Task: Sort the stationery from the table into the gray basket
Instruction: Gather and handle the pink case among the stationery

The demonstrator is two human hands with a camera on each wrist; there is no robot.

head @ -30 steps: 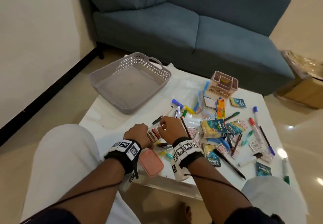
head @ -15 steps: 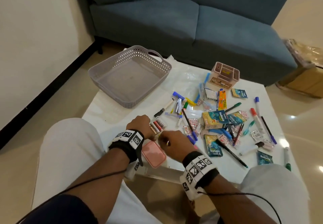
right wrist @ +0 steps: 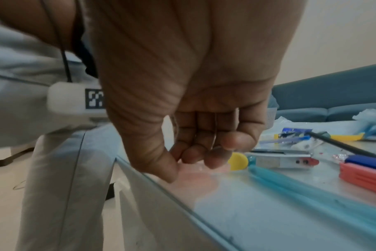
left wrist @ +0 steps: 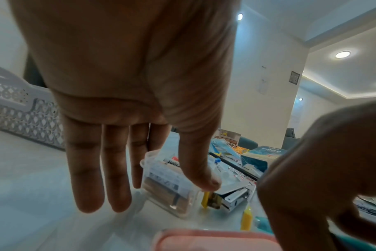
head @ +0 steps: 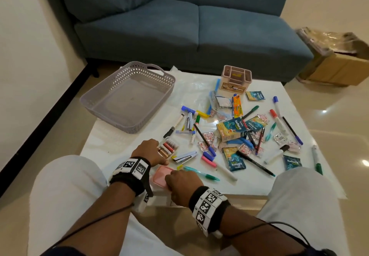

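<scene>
The gray basket [head: 123,125] [left wrist: 15,105] stands empty at the table's far left. My left hand [head: 151,151] [left wrist: 172,185] holds a clear case of batteries [head: 168,148] [left wrist: 167,183] that rests on the table, thumb on its near side and forefinger on the far side. At the near edge my right hand [head: 179,181] [right wrist: 182,163] curls its fingers onto a pink case [head: 159,176] [left wrist: 204,241] [right wrist: 195,178], thumb at its edge. A stapler [head: 184,156] [right wrist: 283,160] and a teal pen [head: 201,174] lie just beyond.
Markers, pens, packets and a small box lie scattered across the white table [head: 111,141] to the right [head: 249,129]. A pink desk organizer [head: 236,79] stands at the back. A blue sofa [head: 179,26] is behind, a cardboard box [head: 339,62] on the floor right. My knees flank the near edge.
My right hand has drawn back from the battery case to the pink case at the near edge. The left hand has stayed at the battery case.
</scene>
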